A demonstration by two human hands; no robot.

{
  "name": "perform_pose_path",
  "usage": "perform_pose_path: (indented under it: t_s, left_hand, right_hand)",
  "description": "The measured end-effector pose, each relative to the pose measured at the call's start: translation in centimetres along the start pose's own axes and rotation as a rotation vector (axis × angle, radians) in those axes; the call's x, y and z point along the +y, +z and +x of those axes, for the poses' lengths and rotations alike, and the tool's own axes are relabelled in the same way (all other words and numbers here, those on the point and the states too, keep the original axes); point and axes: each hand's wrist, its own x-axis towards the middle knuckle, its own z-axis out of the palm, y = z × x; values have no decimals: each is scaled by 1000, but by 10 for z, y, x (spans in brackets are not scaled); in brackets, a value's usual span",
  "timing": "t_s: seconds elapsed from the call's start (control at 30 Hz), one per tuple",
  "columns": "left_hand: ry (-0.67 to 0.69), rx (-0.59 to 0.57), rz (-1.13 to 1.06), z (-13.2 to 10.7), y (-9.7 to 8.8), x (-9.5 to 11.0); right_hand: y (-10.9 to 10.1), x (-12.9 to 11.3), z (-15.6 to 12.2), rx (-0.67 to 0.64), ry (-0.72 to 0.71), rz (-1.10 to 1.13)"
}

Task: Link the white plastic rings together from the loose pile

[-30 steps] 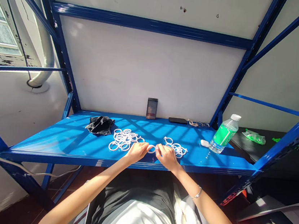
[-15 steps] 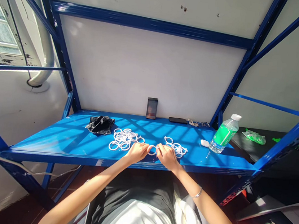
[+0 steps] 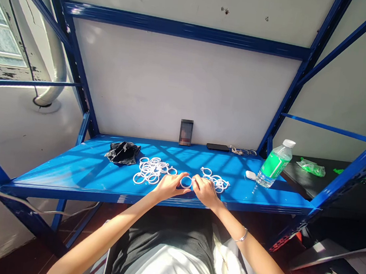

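Both hands meet over the front edge of a blue metal shelf. My left hand and my right hand pinch a single white plastic ring between them, each holding one side. A loose heap of white rings lies just left of my left hand. A smaller cluster of white rings lies just beyond my right hand. A bracelet sits on my right wrist.
A crumpled black bag lies at the left of the rings. A phone stands against the back wall, with a dark flat device and a cable beside it. A water bottle and a small white object sit at the right.
The ring held between the hands has turned to face the camera more fully, and the left thumb has shifted along it. The hands stay in the same place.
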Motion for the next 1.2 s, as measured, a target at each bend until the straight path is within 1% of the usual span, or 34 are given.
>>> perform_pose_path:
  t_s: [0.13,0.27,0.47,0.73,0.97,1.2]
  left_hand:
    - [22,5,-3,1,1,-2]
    - [63,-4,41,2,-1,-2]
    - [88,7,100,3,-1,-1]
    - [100,-1,139,2,0,0]
    - [114,-14,173,1,2,-1]
    - [105,-45,212,0,3,-3]
  right_hand:
    - [-1,-1,0,-6,4,6]
    - [-2,-2,1,-8,8,10]
    - [-1,-2,1,-6,-14,3]
    - [-2,-2,1,28,-56,-12]
    - [0,0,1,70,-93,28]
    - [3,2,-1,87,-91,79]
